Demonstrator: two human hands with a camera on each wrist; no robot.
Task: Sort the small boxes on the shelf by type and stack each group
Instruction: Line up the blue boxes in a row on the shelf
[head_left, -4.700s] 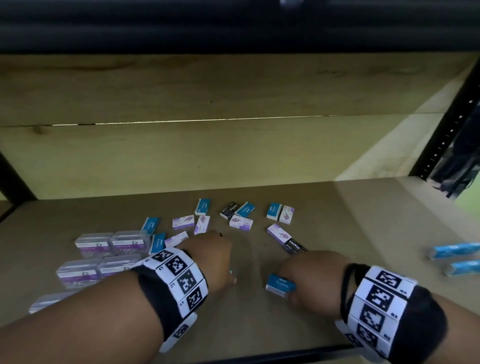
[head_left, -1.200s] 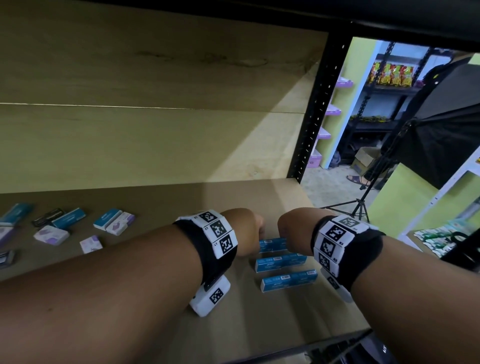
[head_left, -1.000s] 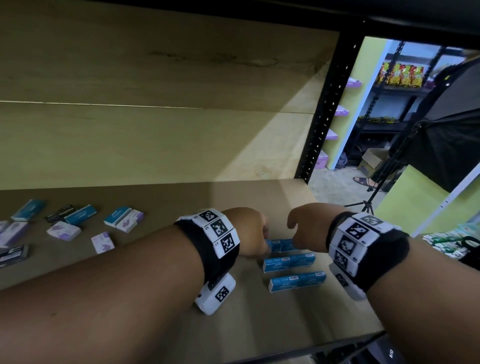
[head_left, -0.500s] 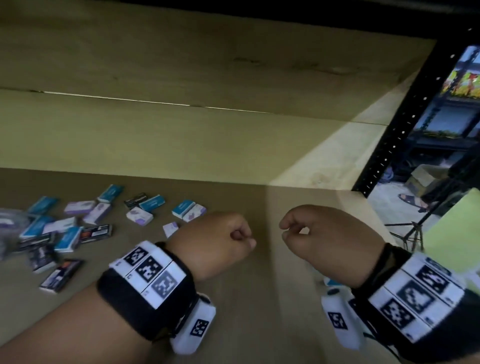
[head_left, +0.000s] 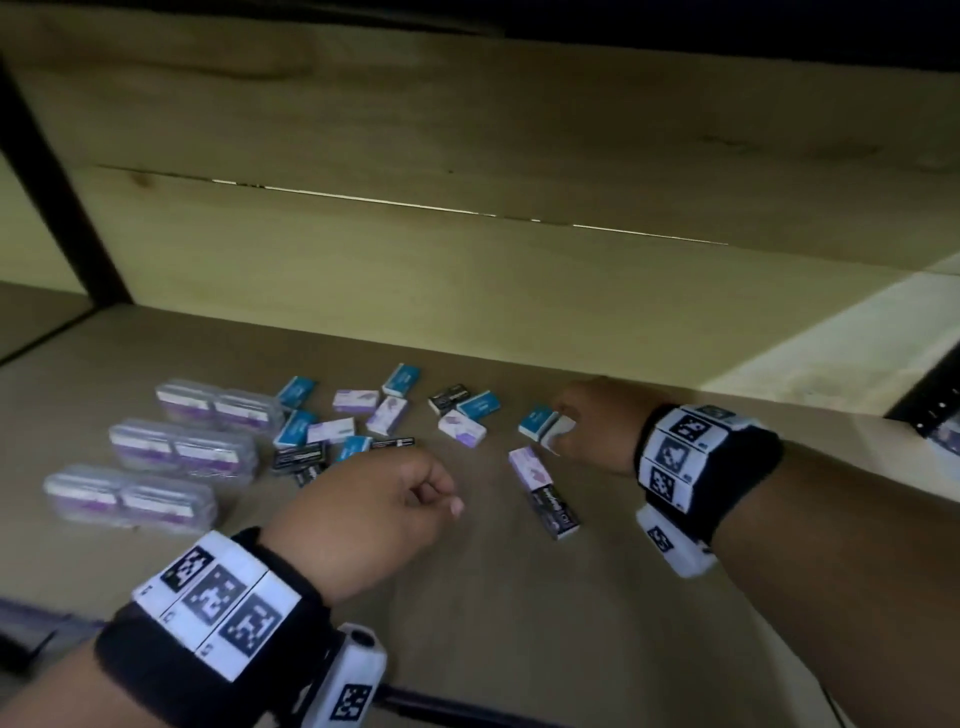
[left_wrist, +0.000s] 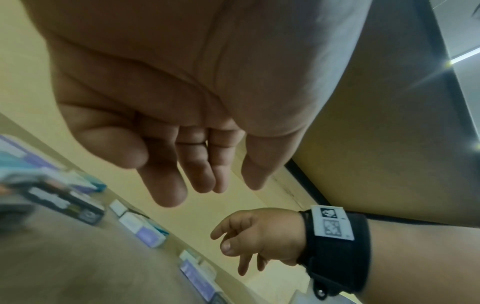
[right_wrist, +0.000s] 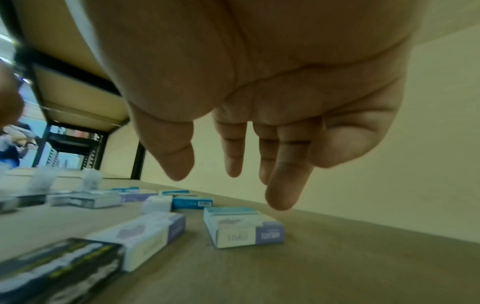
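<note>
**Hands over the scattered boxes**

Head view: small boxes (head_left: 358, 421) lie scattered on the shelf (head_left: 519, 597), mostly at 11 o'clock of the left hand (head_left: 363, 512), which hangs loosely curled, empty.

Right wrist view: the right hand (right_wrist: 259, 102) hovers, fingers relaxed and holding nothing, above a white-and-purple box (right_wrist: 242, 228).
</note>
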